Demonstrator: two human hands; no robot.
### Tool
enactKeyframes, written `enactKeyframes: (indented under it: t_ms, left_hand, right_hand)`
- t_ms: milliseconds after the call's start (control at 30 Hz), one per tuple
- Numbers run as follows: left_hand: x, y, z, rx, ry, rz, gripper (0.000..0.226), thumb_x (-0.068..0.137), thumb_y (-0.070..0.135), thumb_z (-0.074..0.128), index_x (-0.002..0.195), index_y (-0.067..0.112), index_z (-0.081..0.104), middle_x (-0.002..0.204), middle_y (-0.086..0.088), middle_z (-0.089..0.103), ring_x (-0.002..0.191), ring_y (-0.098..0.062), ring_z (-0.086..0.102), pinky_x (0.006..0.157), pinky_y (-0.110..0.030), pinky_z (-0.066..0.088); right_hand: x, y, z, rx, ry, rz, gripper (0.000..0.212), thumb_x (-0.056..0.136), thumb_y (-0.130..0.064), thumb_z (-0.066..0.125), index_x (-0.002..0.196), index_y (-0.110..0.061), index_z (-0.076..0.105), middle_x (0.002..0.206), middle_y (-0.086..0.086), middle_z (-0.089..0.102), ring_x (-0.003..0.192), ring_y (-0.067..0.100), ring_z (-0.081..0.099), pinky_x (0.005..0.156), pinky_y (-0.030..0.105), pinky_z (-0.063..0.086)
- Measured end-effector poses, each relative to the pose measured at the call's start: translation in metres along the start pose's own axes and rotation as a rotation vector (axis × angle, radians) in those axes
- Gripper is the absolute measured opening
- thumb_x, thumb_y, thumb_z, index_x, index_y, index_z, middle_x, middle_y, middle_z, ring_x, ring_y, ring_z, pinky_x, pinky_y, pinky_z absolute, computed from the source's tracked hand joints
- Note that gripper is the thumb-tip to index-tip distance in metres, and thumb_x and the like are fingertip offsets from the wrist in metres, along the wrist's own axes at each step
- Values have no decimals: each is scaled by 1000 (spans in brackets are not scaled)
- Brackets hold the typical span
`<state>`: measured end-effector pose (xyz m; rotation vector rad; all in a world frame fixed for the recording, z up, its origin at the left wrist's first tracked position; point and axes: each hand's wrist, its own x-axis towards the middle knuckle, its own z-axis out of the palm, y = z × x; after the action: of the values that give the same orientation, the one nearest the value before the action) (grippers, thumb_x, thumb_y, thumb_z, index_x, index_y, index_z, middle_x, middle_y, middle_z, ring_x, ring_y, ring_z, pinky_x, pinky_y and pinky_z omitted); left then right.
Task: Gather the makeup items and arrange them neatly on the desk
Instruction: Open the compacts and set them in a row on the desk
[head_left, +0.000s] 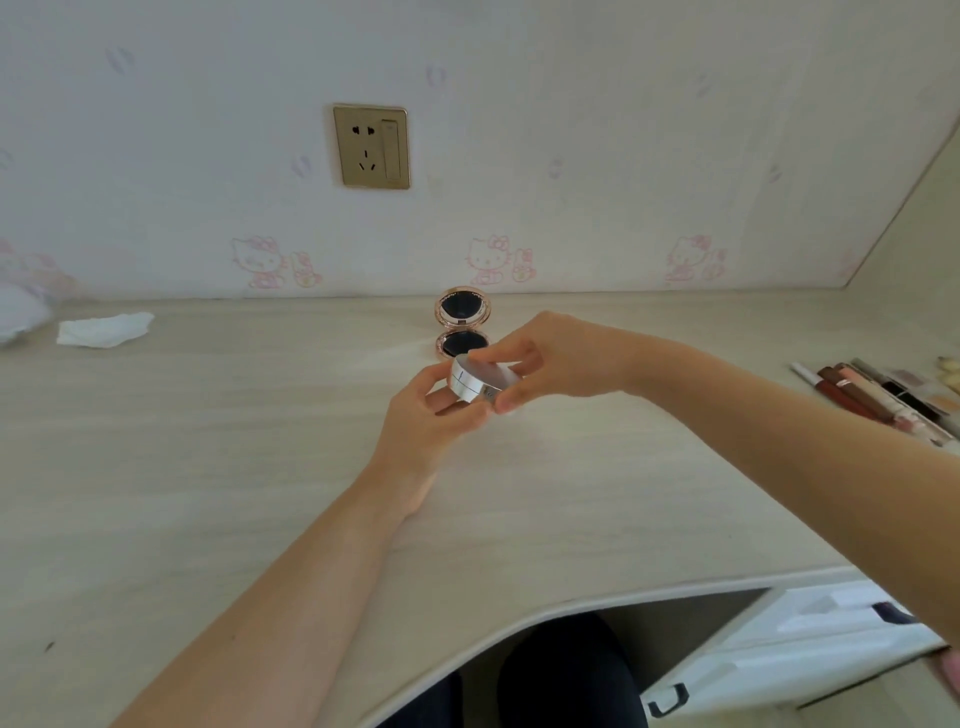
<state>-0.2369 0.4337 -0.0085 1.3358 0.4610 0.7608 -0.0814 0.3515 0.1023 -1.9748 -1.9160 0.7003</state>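
Both hands hold a round white compact (480, 385) just above the desk (208, 467): the left hand (431, 415) cups it from below, fingers curled under it, while the right hand (550, 358) pinches its top and rim. The step looks like gathering; next it needs setting down flat and squarely placed. Its lid seems closed, though glare blurs the seam. Behind stands an open gold mirror (462, 330); pencils and lipsticks (878, 395) lie at far right.

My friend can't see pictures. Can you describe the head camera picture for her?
Both hands, left hand and right hand, hold a round white compact above a pale desk. An open mirror compact stands behind.
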Motion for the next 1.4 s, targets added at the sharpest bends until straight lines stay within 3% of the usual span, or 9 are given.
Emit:
enactKeyframes:
  t_ms: [67,167,333,567,733,933,1167,1300,1400]
  left_hand:
    - [1,-2,-2,-25,6,-12,57,64,21,79,117,14,61,108,-12,72,107,-31,66,103,-53,42]
    - [2,-3,-5,-95,-65,-24,52,69,20,78,118,13,62,113,-12,70,111,-27,64,101,-43,47]
    - [2,-2,-6,-168,-161,-6,45,81,8,68,125,5,59,119,-16,66,115,-30,61,93,-31,51]
    - [2,-2,-4,31,-111,39,40,75,17,72,115,15,67,109,-14,71,108,-34,64,102,-52,44]
    - [1,1,-5,107,-80,72,45,70,20,74,115,18,68,103,-8,73,98,-25,69,86,-32,52]
    - [3,-1,-2,106,-51,76,44,73,13,75,116,15,66,102,-8,74,98,-25,70,87,-27,53]
    - [2,2,-6,44,-22,61,48,64,23,78,111,17,69,102,-8,74,97,-25,70,91,-35,52]
    - [4,0,-4,1,-75,33,52,66,18,78,117,14,66,107,-12,72,102,-30,67,98,-42,49]
    - [4,-1,-2,-42,-103,11,58,64,16,78,120,12,63,109,-11,71,103,-25,67,93,-34,50]
  right_hand:
    - [1,-2,1,-19,-7,3,42,80,-26,72,119,-40,63,84,-30,65,79,-16,55,71,3,38]
    - [4,-3,7,-188,11,-30,28,83,-34,65,110,-24,65,89,-3,66,77,6,55,72,26,42]
    - [1,-8,4,-197,40,-26,32,78,-36,70,99,-12,66,89,-3,67,87,12,62,81,35,48]
    - [-3,-8,11,-212,59,-40,44,76,-36,76,114,-19,62,110,-4,65,101,18,61,89,41,49]
    - [3,-6,7,-290,-13,-57,43,77,-41,72,108,-13,60,106,7,65,103,25,60,90,47,49]
    - [10,0,-4,-240,-82,-69,30,80,-36,68,107,-23,65,101,-6,68,78,-4,56,71,15,40]
    - [10,-1,-13,-122,-112,-126,34,88,-17,58,120,-23,64,120,-15,66,108,-15,54,85,1,38]
    - [5,0,-28,-50,-193,-42,34,92,-23,55,120,-42,61,121,-29,60,115,-9,53,89,24,53]
    - [4,4,-30,12,-164,-8,33,94,-23,52,122,-38,61,119,-16,64,114,9,59,89,33,55]
